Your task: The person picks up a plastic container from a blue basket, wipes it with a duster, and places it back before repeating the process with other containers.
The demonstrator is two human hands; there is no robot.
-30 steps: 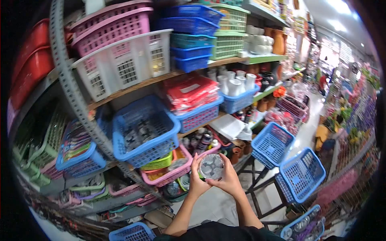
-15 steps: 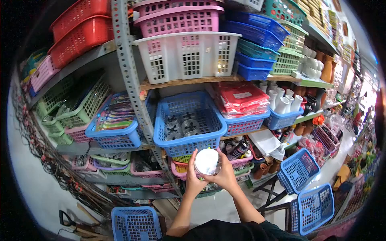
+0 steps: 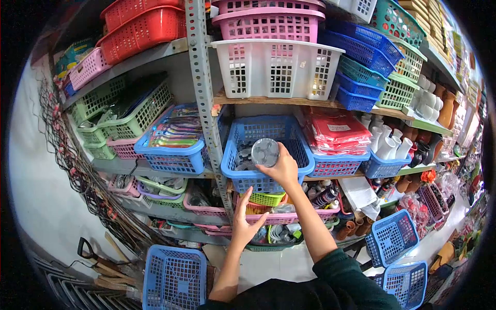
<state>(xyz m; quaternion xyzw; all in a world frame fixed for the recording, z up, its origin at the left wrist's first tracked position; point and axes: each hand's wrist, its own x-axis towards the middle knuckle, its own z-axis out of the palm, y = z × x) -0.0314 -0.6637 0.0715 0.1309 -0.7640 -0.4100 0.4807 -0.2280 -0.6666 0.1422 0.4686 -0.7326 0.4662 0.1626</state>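
My right hand (image 3: 283,169) grips a round, clear plastic container (image 3: 265,152) by its right side, its round face toward me. Behind and beneath it sits a blue plastic basket (image 3: 305,170) on the middle shelf, with several similar clear pieces (image 3: 242,161) partly hidden inside. Lower and to the left, my left hand (image 3: 245,223) is empty, its thumb and fingers spread, in front of the lower shelf. I cannot make out what is inside the container.
A perforated metal post (image 3: 202,77) stands left of the blue basket. Red packets (image 3: 333,129) and white vases (image 3: 387,144) fill baskets to the right. A white crate (image 3: 253,49) is on the shelf above. Blue baskets (image 3: 174,279) stand low at left and right.
The container went from both hands up and forward to the blue basket in my right hand. My left hand let go and opened. The view shifted, so the shelves appear further right.
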